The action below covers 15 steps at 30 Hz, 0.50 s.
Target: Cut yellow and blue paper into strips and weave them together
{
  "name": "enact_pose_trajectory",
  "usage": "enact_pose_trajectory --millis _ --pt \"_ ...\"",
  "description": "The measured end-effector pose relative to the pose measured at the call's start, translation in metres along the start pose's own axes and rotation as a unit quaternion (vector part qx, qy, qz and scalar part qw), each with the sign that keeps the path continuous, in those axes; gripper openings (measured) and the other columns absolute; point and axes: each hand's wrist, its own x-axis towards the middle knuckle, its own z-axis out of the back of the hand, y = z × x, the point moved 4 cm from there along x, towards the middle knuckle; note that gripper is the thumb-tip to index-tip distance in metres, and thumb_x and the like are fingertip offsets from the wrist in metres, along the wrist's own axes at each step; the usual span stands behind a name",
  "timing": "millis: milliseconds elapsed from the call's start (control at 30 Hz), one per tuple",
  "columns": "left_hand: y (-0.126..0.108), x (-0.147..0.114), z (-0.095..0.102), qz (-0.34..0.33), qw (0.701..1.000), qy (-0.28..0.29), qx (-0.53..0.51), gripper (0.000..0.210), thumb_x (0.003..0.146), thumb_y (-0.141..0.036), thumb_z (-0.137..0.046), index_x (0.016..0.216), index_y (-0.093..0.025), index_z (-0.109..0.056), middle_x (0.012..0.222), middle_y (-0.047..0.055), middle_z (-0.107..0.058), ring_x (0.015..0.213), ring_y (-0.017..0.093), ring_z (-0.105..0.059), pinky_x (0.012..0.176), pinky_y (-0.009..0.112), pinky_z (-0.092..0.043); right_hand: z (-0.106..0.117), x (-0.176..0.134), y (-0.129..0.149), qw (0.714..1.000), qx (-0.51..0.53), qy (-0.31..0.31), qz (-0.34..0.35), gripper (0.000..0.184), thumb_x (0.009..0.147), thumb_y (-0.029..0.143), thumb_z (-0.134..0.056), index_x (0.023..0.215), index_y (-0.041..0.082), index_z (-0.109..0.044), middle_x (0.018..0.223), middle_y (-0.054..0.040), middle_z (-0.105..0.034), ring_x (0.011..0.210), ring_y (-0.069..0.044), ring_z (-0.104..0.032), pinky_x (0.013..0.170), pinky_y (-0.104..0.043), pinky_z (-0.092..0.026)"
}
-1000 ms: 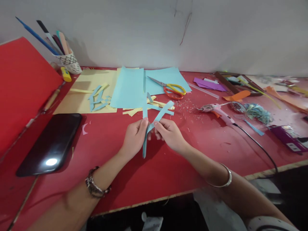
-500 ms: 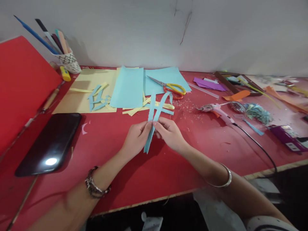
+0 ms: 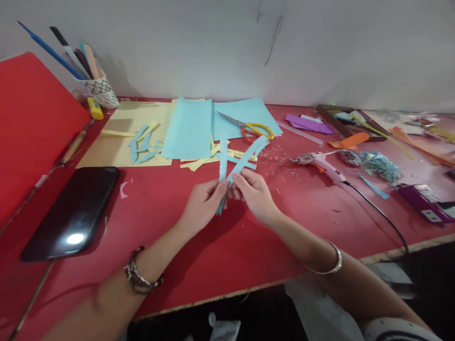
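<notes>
Over the red table my left hand (image 3: 206, 198) pinches light blue paper strips between thumb and fingers. One strip (image 3: 223, 158) stands up nearly straight; the other strip (image 3: 245, 160) slants up to the right and curls over at its far end. My right hand (image 3: 253, 193) is closed on the slanted strip, close beside the left thumb. The strips' lower ends poke out below the left hand. Just beyond lie cut yellow strips (image 3: 197, 164), blue paper sheets (image 3: 188, 128) and scissors (image 3: 250, 130) with red and yellow handles.
A black phone (image 3: 73, 208) lies at left, near a patterned pen cup (image 3: 103, 92) and a glue stick (image 3: 95, 109). To the right are a pink glue gun (image 3: 329, 170) with its cord, a tassel of blue strands (image 3: 382, 166) and a purple power strip (image 3: 424, 201).
The slanted strip has swung further to the right, widening the gap between the two strips. The lower ends show less below my hands. My right hand has shifted slightly right.
</notes>
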Motion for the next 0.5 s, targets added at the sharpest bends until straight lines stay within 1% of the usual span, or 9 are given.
enact_pose_trajectory --millis 133,200,333,433,500 --pt "0.0016 -0.0007 0.0005 -0.015 0.999 -0.012 0.04 0.039 0.083 -0.036 -0.035 0.05 -0.018 -0.045 0.04 -0.005 -0.043 0.036 0.007 -0.041 0.038 0.017 -0.031 -0.0031 -0.0001 0.0016 0.999 -0.027 0.029 -0.006 0.026 0.078 0.028 -0.043 0.054 0.019 -0.04 0.042 0.008 -0.038 0.04 -0.005 -0.038 0.041 -0.019 -0.03" --pt "0.0026 -0.0009 0.0015 -0.012 0.999 -0.023 0.042 0.04 0.083 -0.037 -0.035 0.05 -0.018 -0.045 0.039 -0.005 -0.044 0.036 0.007 -0.042 0.038 0.017 -0.031 -0.0043 -0.0008 0.0023 0.998 -0.045 0.036 -0.003 0.026 0.078 0.025 -0.043 0.053 0.018 -0.04 0.042 0.0082 -0.038 0.04 -0.004 -0.038 0.041 -0.019 -0.03" --pt "0.0041 -0.0005 0.0016 0.018 0.999 -0.028 0.006 0.041 0.084 -0.039 -0.034 0.052 -0.017 -0.048 0.041 -0.004 -0.047 0.035 0.007 -0.043 0.036 0.017 -0.032 -0.0055 -0.0019 0.0021 0.997 -0.059 0.045 0.0 0.03 0.079 0.022 -0.04 0.05 0.018 -0.036 0.041 0.008 -0.039 0.038 -0.004 -0.041 0.041 -0.019 -0.03" --pt "0.0037 0.0002 0.0027 0.035 0.998 -0.039 -0.032 0.041 0.084 -0.04 -0.034 0.052 -0.017 -0.046 0.039 -0.005 -0.046 0.033 0.006 -0.04 0.036 0.017 -0.032 -0.0048 -0.0021 0.0005 0.998 -0.049 0.033 -0.014 0.03 0.079 0.022 -0.041 0.05 0.018 -0.037 0.04 0.0079 -0.039 0.037 -0.004 -0.041 0.042 -0.019 -0.03" --pt "0.0031 0.0009 0.0027 0.036 0.998 -0.034 -0.049 0.042 0.084 -0.04 -0.033 0.052 -0.017 -0.046 0.04 -0.004 -0.046 0.034 0.006 -0.041 0.037 0.016 -0.033 -0.0041 -0.0019 0.0002 0.999 -0.038 0.025 -0.017 0.03 0.079 0.023 -0.042 0.05 0.018 -0.038 0.04 0.0075 -0.04 0.038 -0.005 -0.041 0.042 -0.019 -0.031"
